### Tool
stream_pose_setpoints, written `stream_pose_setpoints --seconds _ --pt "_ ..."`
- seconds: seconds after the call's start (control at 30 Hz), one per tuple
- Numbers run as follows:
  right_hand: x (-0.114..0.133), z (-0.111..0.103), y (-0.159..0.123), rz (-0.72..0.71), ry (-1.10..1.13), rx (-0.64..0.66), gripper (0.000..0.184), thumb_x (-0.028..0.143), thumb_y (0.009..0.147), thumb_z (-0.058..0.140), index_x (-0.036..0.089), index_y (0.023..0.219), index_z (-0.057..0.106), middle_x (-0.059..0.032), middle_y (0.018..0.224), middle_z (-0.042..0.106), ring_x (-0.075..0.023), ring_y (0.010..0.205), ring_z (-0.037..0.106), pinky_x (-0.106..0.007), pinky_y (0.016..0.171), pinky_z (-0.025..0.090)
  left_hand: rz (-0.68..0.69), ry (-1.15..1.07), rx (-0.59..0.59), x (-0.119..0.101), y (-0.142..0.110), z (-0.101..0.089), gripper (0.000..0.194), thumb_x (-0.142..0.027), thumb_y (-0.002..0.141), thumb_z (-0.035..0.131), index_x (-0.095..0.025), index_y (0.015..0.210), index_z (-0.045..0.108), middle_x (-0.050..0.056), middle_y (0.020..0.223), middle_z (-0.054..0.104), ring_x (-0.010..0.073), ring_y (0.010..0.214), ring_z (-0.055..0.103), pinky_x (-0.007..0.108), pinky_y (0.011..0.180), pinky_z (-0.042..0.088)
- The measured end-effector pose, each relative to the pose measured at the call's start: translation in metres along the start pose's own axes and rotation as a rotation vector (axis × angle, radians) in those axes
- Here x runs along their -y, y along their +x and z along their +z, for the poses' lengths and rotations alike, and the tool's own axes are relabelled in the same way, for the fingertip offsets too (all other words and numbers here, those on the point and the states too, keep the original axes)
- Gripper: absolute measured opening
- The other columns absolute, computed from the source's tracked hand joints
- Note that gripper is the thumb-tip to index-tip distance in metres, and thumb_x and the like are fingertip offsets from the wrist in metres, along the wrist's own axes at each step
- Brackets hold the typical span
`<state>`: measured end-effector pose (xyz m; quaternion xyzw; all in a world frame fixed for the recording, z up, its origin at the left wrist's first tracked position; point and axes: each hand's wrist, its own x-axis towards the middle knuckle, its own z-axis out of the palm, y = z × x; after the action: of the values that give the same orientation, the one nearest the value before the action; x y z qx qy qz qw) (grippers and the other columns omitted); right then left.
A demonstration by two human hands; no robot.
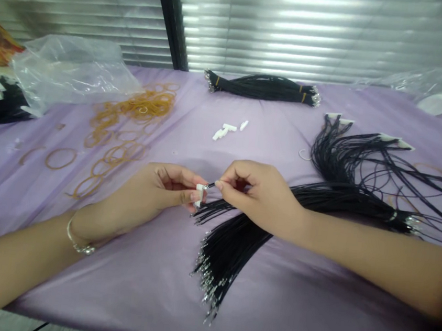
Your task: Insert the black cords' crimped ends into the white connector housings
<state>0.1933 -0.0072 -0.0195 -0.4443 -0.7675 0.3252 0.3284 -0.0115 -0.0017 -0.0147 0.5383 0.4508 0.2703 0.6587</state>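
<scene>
My left hand (163, 186) pinches a small white plastic connector housing (199, 196) between thumb and fingers. Close by on the right, my right hand (257, 193) grips a black wire (211, 185) near its end. The wire's metal terminal is at the housing's upper edge; whether it sits inside I cannot tell. Under my right hand lies a thick bundle of black wires (232, 240), their bare metal terminals fanned out toward the table's front. A few more black wires (216, 207) stretch out just below the housing.
Several loose white housings (227, 129) lie mid-table. Behind them is a tied black wire bundle (261, 87). Wires with white housings (341, 146) spread at the right. Tan rubber bands (131, 114) and a clear plastic bag (73, 68) are on the left of the purple-covered table (121, 292).
</scene>
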Motion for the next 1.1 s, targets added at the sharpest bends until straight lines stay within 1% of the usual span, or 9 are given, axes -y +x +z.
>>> stream_pose_setpoints --seconds 0.1,0.2,0.3,0.37,0.6,0.77,0.97,1.1 --pt "-0.0008 0.0003 -0.0016 -0.091 -0.052 -0.024 0.012 0.02 0.08 0.055 0.013 0.071 0.059 0.003 0.064 0.054 -0.0018 0.059 0.045 -0.013 0.054 0.035 -0.034 -0.013 -0.003 -0.0042 0.0002 0.0019 0.012 -0.016 0.072 0.071 -0.013 0.083 0.068 -0.001 0.069 0.067 0.0046 0.059 0.06 0.012 0.06 0.048" --pt "-0.0022 0.0012 -0.0011 -0.187 -0.059 -0.017 0.012 0.019 0.082 0.053 0.013 0.076 0.061 0.0024 0.067 0.054 -0.0014 0.062 0.046 -0.012 0.058 0.036 -0.064 -0.031 -0.016 -0.0068 0.0018 0.0027 0.01 -0.014 0.072 0.07 -0.012 0.082 0.067 -0.002 0.065 0.066 0.0049 0.058 0.059 0.012 0.059 0.048" --pt "-0.0031 0.0031 0.0 -0.22 -0.068 -0.016 0.012 0.021 0.083 0.055 0.012 0.076 0.061 0.0026 0.067 0.054 -0.0011 0.062 0.045 -0.012 0.059 0.035 -0.051 -0.035 -0.039 -0.0071 0.0035 0.003 0.01 -0.013 0.072 0.07 -0.011 0.081 0.066 -0.002 0.066 0.066 0.0045 0.057 0.059 0.012 0.058 0.048" --pt "-0.0027 0.004 0.0 -0.211 -0.076 -0.011 0.014 0.022 0.082 0.056 0.012 0.074 0.061 0.0028 0.065 0.052 -0.0012 0.061 0.044 -0.012 0.058 0.035 -0.051 -0.041 -0.049 -0.0063 0.0038 0.0032 0.011 -0.012 0.071 0.071 -0.011 0.081 0.066 -0.002 0.067 0.066 0.0046 0.057 0.059 0.012 0.058 0.048" --pt "0.0004 0.0023 -0.0013 -0.101 0.009 0.071 0.02 0.025 0.084 0.052 0.012 0.071 0.059 0.0031 0.062 0.051 -0.0011 0.058 0.043 -0.013 0.055 0.034 -0.043 0.001 -0.009 -0.0053 0.0019 0.0036 0.01 -0.014 0.073 0.07 -0.011 0.081 0.066 -0.002 0.067 0.066 0.0042 0.058 0.059 0.012 0.059 0.048" --pt "0.001 0.0012 -0.0012 -0.119 0.06 0.084 0.021 0.023 0.084 0.051 0.011 0.067 0.055 0.0031 0.061 0.049 -0.0013 0.057 0.042 -0.013 0.054 0.034 -0.042 0.042 0.001 -0.0068 0.0001 0.0031 0.012 -0.017 0.073 0.07 -0.012 0.083 0.067 -0.002 0.069 0.066 0.004 0.059 0.058 0.012 0.059 0.048" --pt "0.0017 0.0014 -0.0011 -0.048 0.001 0.127 0.022 0.025 0.085 0.049 0.012 0.069 0.055 0.0035 0.061 0.05 -0.0015 0.056 0.042 -0.013 0.053 0.033 -0.022 0.013 -0.014 -0.0071 0.0002 0.0062 0.01 -0.014 0.071 0.07 -0.012 0.081 0.067 -0.002 0.065 0.065 0.0045 0.057 0.058 0.012 0.058 0.049" --pt "0.0016 0.0017 -0.0005 -0.071 -0.044 0.129 0.022 0.025 0.086 0.048 0.012 0.07 0.056 0.0034 0.062 0.052 -0.0015 0.058 0.043 -0.013 0.054 0.034 -0.026 0.022 -0.026 -0.0066 0.001 0.0065 0.01 -0.014 0.071 0.07 -0.013 0.08 0.068 -0.002 0.066 0.066 0.0048 0.056 0.058 0.012 0.057 0.049"
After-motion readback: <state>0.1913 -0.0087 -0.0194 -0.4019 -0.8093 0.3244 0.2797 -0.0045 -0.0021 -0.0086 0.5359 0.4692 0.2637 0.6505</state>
